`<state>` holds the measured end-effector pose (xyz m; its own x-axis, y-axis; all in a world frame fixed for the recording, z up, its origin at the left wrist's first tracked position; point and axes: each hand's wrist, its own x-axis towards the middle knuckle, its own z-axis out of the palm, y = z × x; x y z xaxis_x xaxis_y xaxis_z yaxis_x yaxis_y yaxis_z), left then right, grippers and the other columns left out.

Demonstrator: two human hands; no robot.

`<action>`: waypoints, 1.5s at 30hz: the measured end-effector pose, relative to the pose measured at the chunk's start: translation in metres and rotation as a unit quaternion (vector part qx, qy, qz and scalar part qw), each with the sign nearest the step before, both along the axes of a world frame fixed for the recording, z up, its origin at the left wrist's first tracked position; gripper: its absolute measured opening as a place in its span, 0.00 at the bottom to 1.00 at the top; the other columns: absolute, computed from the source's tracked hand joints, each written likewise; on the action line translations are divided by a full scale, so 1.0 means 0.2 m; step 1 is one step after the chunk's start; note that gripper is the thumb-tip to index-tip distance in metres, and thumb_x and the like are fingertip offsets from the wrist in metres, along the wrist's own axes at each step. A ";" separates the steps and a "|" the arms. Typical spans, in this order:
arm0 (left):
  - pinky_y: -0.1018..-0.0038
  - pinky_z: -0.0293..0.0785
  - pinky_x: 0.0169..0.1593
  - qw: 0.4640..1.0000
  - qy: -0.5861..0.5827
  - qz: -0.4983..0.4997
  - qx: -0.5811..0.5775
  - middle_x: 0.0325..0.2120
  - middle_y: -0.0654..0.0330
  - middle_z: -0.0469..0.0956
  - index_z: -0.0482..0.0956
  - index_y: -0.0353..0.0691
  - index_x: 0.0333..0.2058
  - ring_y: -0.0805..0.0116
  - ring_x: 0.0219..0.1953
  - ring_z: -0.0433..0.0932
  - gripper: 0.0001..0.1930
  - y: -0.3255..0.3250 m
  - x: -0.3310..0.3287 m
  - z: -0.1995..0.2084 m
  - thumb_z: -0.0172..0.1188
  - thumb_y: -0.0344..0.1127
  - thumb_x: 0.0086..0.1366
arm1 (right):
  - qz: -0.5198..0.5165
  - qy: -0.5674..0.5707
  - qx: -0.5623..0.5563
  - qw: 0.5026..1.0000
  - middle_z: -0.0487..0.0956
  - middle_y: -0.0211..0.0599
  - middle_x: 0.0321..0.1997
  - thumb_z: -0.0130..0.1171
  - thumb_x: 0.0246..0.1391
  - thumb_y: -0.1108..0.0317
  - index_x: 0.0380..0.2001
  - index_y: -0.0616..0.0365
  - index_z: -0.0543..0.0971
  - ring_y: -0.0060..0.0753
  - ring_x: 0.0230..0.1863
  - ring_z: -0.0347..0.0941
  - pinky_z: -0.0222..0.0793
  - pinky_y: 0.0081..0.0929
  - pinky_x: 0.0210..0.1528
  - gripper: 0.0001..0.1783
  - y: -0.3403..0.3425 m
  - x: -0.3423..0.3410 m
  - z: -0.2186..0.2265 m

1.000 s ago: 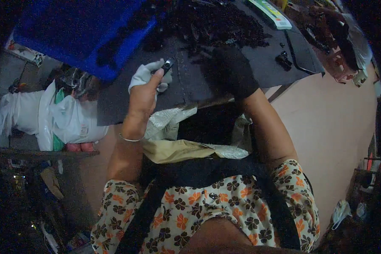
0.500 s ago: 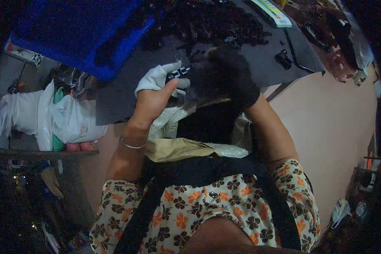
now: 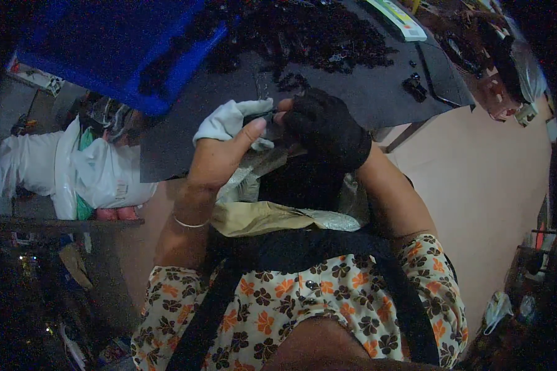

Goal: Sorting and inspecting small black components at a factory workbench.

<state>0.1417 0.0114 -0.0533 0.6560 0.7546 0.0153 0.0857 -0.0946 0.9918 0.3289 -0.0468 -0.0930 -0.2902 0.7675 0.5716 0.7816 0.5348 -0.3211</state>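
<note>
My left hand [image 3: 224, 133], in a white glove that leaves the thumb bare, pinches a small black part [image 3: 267, 115] between thumb and fingers. Against it from the right comes my right hand [image 3: 328, 128], in a black glove with bare fingertips. Its fingers are curled closed at the part's end, and both hands cover most of the piece. Its exact kind cannot be made out. Beyond the hands, a heap of small black parts [image 3: 309, 40] spreads over the dark grey tabletop [image 3: 173, 145], with a few loose pieces [image 3: 293, 81] nearer to my fingers.
A blue bin [image 3: 105, 49] stands at the far left. To the right lie a black piece [image 3: 414, 88], a thin black rod or cable [image 3: 436, 86] and a white-green box [image 3: 401, 21]. White plastic bags [image 3: 105, 173] rest at left. A tan-silver bag [image 3: 260, 217] sits at my lap.
My right hand, blurred before, is now steady with its fingertips at the black part. The left hand has turned slightly, so less of the part shows.
</note>
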 end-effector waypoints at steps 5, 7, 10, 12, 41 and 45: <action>0.78 0.72 0.39 0.998 0.010 0.010 0.068 0.36 0.59 0.75 0.71 0.31 0.43 0.74 0.36 0.72 0.13 0.00 -0.03 -0.03 0.53 0.28 0.59 | 0.015 0.006 0.114 0.993 0.75 0.38 0.37 0.62 0.31 0.66 0.33 0.55 0.75 0.43 0.36 0.72 0.68 0.35 0.37 0.19 0.01 -0.01 0.00; 0.78 0.72 0.39 0.998 -0.042 -0.011 0.052 0.36 0.58 0.75 0.70 0.30 0.45 0.72 0.37 0.73 0.14 -0.02 -0.04 -0.02 0.52 0.27 0.60 | 0.009 0.025 0.130 0.991 0.76 0.39 0.35 0.61 0.32 0.67 0.32 0.55 0.75 0.44 0.34 0.72 0.68 0.34 0.36 0.17 0.01 -0.02 0.00; 0.77 0.72 0.40 0.995 -0.100 0.013 -0.005 0.38 0.56 0.75 0.67 0.28 0.46 0.69 0.40 0.74 0.14 0.00 -0.05 -0.05 0.49 0.25 0.61 | -0.030 0.015 0.067 0.997 0.76 0.40 0.30 0.60 0.36 0.68 0.30 0.56 0.75 0.41 0.29 0.73 0.68 0.30 0.33 0.13 0.03 -0.04 0.00; 0.77 0.72 0.41 0.992 -0.110 0.047 -0.044 0.39 0.55 0.74 0.66 0.27 0.46 0.68 0.42 0.74 0.14 -0.03 -0.01 -0.06 0.47 0.24 0.61 | -0.099 0.296 0.024 0.950 0.74 0.36 0.25 0.58 0.42 0.68 0.27 0.58 0.74 0.32 0.26 0.71 0.67 0.25 0.32 0.08 0.03 -0.07 -0.06; 0.81 0.71 0.32 0.981 0.022 0.054 0.183 0.33 0.53 0.76 0.74 0.28 0.38 0.75 0.26 0.75 0.11 -0.16 -0.12 -0.06 0.52 0.22 0.55 | 0.043 0.285 -0.240 0.927 0.75 0.45 0.31 0.64 0.40 0.61 0.37 0.65 0.74 0.35 0.32 0.73 0.68 0.27 0.37 0.23 -0.03 -0.12 0.06; 0.81 0.70 0.32 0.949 0.057 0.030 0.309 0.34 0.53 0.76 0.73 0.28 0.38 0.75 0.27 0.74 0.10 -0.15 -0.13 -0.06 0.52 0.22 0.55 | 0.010 0.241 -0.208 0.948 0.74 0.41 0.27 0.65 0.39 0.63 0.32 0.65 0.74 0.29 0.30 0.71 0.67 0.26 0.35 0.19 -0.04 -0.14 0.04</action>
